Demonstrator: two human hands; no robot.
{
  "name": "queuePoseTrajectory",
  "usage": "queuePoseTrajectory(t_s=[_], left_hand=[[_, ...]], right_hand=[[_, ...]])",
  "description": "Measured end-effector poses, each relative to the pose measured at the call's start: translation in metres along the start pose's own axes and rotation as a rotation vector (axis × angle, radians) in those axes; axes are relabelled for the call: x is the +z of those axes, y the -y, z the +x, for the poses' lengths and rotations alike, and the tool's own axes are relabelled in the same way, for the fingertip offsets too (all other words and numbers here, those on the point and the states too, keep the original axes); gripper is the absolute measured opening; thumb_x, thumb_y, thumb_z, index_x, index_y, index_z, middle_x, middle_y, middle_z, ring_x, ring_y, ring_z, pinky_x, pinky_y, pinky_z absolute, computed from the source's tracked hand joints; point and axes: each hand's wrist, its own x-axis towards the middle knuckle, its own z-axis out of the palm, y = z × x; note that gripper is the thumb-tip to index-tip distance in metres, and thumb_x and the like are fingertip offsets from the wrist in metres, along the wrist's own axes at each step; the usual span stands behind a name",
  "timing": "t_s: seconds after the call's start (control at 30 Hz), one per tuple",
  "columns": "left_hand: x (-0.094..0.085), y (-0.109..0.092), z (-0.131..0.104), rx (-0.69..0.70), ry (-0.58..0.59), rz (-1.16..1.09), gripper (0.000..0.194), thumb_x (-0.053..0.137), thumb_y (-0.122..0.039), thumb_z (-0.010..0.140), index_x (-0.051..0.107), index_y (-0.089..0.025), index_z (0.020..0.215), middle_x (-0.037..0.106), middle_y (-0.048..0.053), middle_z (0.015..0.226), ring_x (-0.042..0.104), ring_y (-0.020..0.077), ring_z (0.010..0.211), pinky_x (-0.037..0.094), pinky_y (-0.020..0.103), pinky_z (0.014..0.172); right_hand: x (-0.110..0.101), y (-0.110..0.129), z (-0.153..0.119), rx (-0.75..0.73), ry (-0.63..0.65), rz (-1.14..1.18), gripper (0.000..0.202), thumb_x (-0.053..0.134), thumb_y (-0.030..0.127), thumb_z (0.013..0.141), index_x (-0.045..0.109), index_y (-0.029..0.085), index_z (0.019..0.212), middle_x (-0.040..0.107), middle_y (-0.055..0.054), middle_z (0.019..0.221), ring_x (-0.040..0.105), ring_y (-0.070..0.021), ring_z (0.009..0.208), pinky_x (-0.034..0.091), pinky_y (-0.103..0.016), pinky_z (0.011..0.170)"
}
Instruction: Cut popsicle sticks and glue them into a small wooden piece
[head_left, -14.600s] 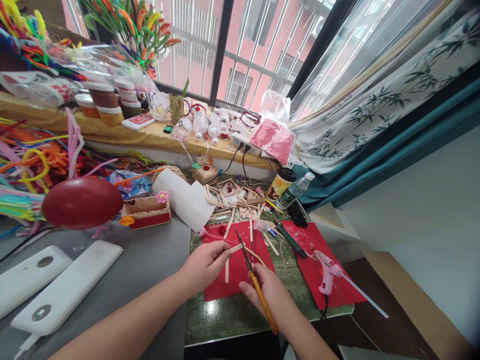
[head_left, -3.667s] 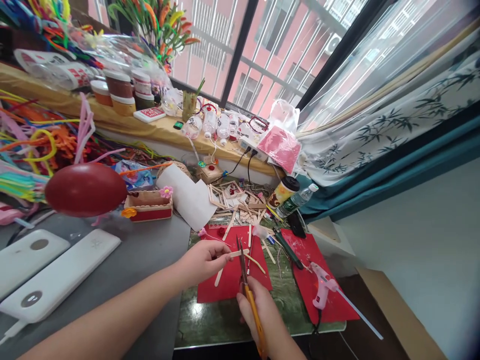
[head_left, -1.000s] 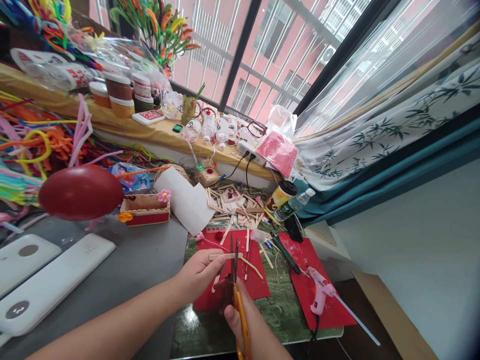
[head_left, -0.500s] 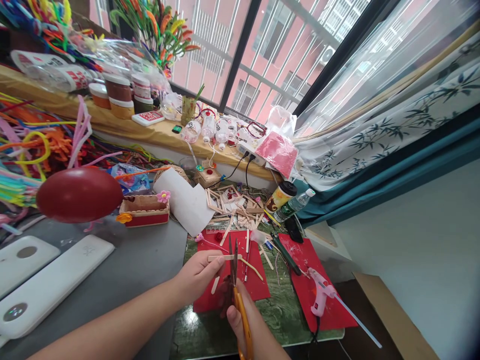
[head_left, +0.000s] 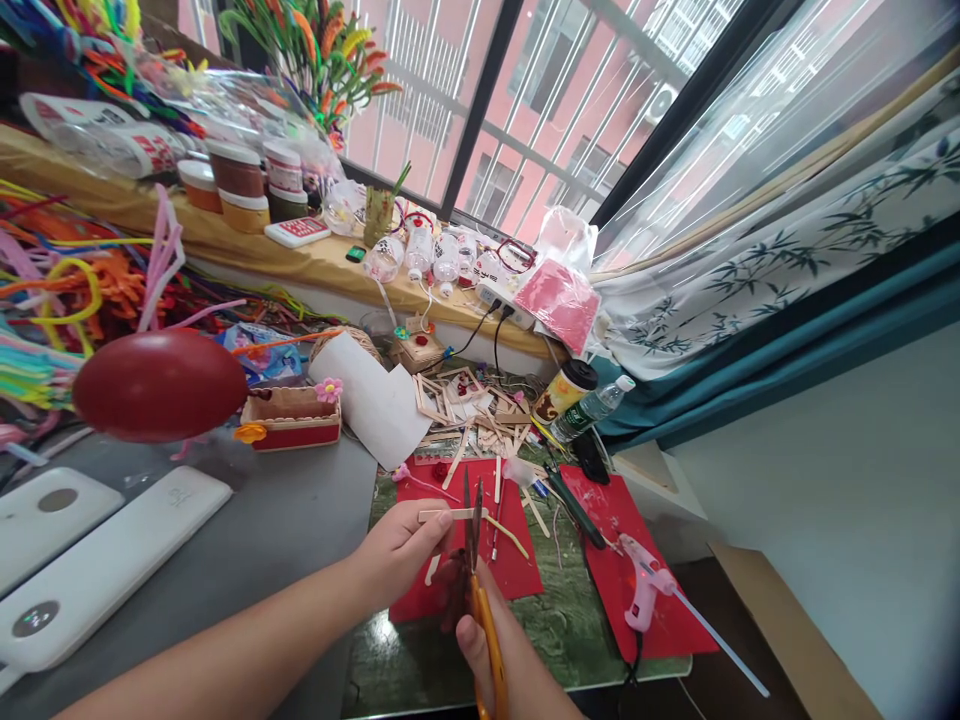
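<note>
Pinched between the thumb and fingers of my left hand (head_left: 405, 543) is a flat wooden stick (head_left: 442, 515), held level over a red sheet (head_left: 517, 570). My right hand (head_left: 484, 640) is closed round the orange handles of a pair of scissors (head_left: 487, 620). The scissor blades point up and are slightly apart, with the stick's right part between them. A pale yellow pipe cleaner (head_left: 510, 537) lies just right of the blades.
Loose wooden sticks (head_left: 499, 425) are heaped behind the red sheet. A pink glue gun (head_left: 645, 580) rests on a second red sheet at right, near a bottle (head_left: 592, 410) and a cup (head_left: 564, 390). A red balloon (head_left: 161, 385) is at left.
The whole view has shifted very slightly. The scissor blades look a little closer together around the stick; both hands keep their holds.
</note>
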Motion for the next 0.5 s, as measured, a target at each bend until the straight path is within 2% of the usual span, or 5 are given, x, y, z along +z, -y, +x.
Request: queuePoseTrajectory(t_s=[0.13,0.33,0.5], left_hand=[[0.0,0.0,0.0,-0.007,0.02,-0.036,0.058,0.037,-0.054,0.103,0.056,-0.018,0.062,0.056,0.002,0.06,0.054,0.0143,0.059,0.044,0.027,0.06],[0.0,0.004,-0.001,-0.03,0.055,-0.072,0.055,0.035,-0.052,0.104,0.056,-0.018,0.066,0.06,0.002,0.06,0.058,0.0162,0.061,0.046,0.029,0.065],[-0.005,0.005,-0.001,-0.019,0.023,0.128,0.051,0.036,-0.05,0.104,0.048,-0.019,0.065,0.052,-0.001,0.064,0.05,0.0135,0.063,0.039,0.027,0.065]], right_hand=[[0.0,-0.004,0.003,-0.014,0.005,-0.017,0.064,0.058,0.07,0.086,0.058,0.025,0.132,0.069,-0.012,0.116,0.063,-0.0354,0.12,0.052,-0.043,0.104],[0.009,-0.022,0.002,0.033,-0.048,-0.067,0.063,0.06,0.066,0.085,0.057,0.026,0.134,0.067,-0.013,0.121,0.06,-0.0372,0.126,0.051,-0.045,0.105],[0.007,-0.03,-0.004,0.068,-0.085,-0.107,0.067,0.06,0.065,0.086,0.055,0.024,0.138,0.065,-0.014,0.125,0.056,-0.0391,0.13,0.053,-0.044,0.104]])
